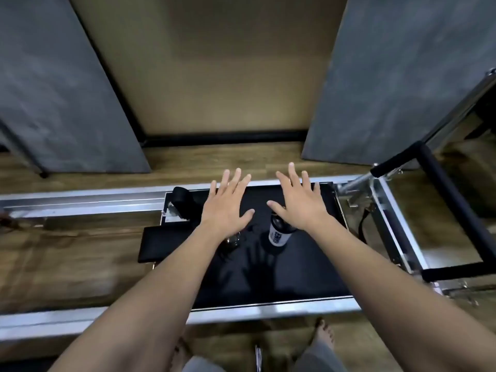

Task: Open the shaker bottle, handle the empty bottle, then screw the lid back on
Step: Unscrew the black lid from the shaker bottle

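A shaker bottle point(279, 233) with a black lid and a white label stands upright on the black padded platform point(295, 272). My right hand point(300, 200) hovers above it, palm down, fingers spread, and hides part of the lid. My left hand point(228, 205) hovers to the left, also flat with fingers apart. Neither hand holds anything. A small glass-like object point(233, 240) shows just under my left wrist, mostly hidden.
The platform sits in a metal rail frame point(80, 201) on a wooden floor. A black shoulder block point(182, 201) stands at the back left. A padded black bar point(451, 200) rises at the right. Grey panels lean at both sides. My bare feet point(326, 335) are below.
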The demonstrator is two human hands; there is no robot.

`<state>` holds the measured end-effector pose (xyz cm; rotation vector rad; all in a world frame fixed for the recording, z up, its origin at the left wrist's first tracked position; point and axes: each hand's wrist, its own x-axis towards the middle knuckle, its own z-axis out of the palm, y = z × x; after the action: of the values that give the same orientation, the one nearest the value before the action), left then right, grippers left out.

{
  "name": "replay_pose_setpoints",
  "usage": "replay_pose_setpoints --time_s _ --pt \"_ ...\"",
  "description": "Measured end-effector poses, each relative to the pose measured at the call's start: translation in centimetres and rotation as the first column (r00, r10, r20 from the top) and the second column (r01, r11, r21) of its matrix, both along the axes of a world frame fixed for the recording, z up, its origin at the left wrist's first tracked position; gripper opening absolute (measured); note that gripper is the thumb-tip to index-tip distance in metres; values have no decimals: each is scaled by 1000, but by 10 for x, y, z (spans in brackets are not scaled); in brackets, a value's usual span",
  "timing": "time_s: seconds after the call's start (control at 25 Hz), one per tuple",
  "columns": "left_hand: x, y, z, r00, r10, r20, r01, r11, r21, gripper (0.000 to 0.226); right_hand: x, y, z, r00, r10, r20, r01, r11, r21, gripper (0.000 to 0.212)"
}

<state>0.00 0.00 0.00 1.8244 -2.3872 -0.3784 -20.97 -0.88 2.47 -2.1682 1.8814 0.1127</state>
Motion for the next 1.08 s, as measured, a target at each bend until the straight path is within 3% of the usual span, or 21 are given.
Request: replay_pose_setpoints --time_s 0.12,0.32,0.52,0.72,0.8,0.88,0.92,0.96,1.0,1.04,1.08 --pt "-21 -4 -32 999 -22 -46 27 993 115 92 -16 -6 -27 999 -45 -19 46 998 48 84" --pt "-60 -4 -105 951 88 -295 -2 960 280 99 -40 -15 -86 998 -59 23 57 997 61 82" --pt "-91 -1 -200 785 350 -511 -86 879 469 118 -51 -27 -164 998 -47 49 44 998 50 85" --pt "-114 -13 -278 663 438 -607 -98 855 510 127 -51 -37 -218 996 -60 61 60 998 14 102" --pt "-126 -19 -300 618 411 -670 -87 883 461 120 -49 -34 -236 996 -69 59 71 997 -29 109" --pt "-142 -27 -317 648 376 -662 -148 915 375 83 -48 -33 -247 997 -67 50 71 993 -93 113" --pt "-150 -28 -321 619 388 -683 -176 916 360 64 -47 -32 -250 997 -69 42 74 989 -125 114" --pt "-154 -29 -325 542 467 -699 -202 880 431 61 -47 -32 -254 997 -73 39 78 986 -150 115" --pt "-153 -30 -328 570 430 -701 -221 901 373 69 -46 -33 -256 996 -79 44 85 982 -171 114" --pt "-155 -34 -326 517 438 -736 -252 899 358 76 -45 -34 -258 995 -82 49 90 978 -189 112" --pt "-156 -33 -332 384 472 -794 -238 881 409 79 -45 -34 -258 995 -81 58 92 974 -207 109"
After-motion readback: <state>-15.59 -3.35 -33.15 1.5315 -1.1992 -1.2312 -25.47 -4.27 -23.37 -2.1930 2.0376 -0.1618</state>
